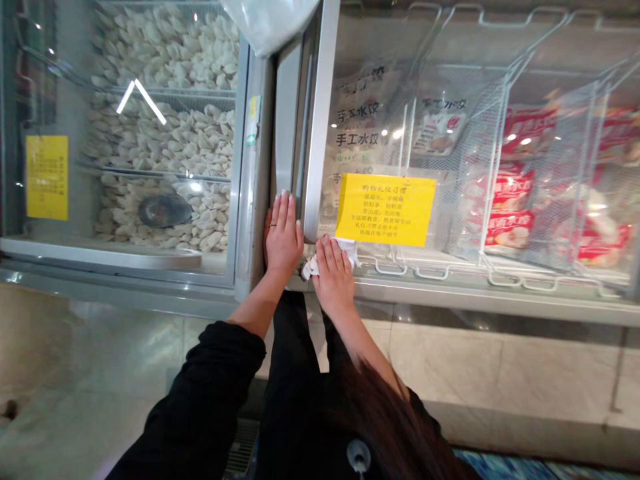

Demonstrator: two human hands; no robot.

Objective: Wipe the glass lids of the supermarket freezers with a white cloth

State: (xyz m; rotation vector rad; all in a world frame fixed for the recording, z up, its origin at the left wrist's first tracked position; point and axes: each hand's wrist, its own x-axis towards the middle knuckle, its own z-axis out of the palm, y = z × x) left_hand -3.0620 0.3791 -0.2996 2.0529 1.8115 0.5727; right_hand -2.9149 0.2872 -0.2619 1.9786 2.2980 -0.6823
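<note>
My left hand (283, 233) lies flat, fingers stretched forward, on the grey frame (287, 127) between two glass-topped chest freezers. A ring shows on one finger. Just to its right, my right hand (334, 275) presses a crumpled white cloth (349, 251) against the front edge of the right freezer (430, 288). The cloth sticks out on both sides of the fingers; whether it is fabric or paper I cannot tell. Close beyond the right hand, a yellow printed notice (387, 210) sits at the freezer's glass.
Loose dumplings and a dark oval object (165, 211) lie inside the left freezer (100, 250). Wire baskets (493, 167) in the right freezer hold red and white food packets (510, 200). A clear plastic bag (270, 23) rests on the divider's far end. Tiled floor (440, 360) lies below.
</note>
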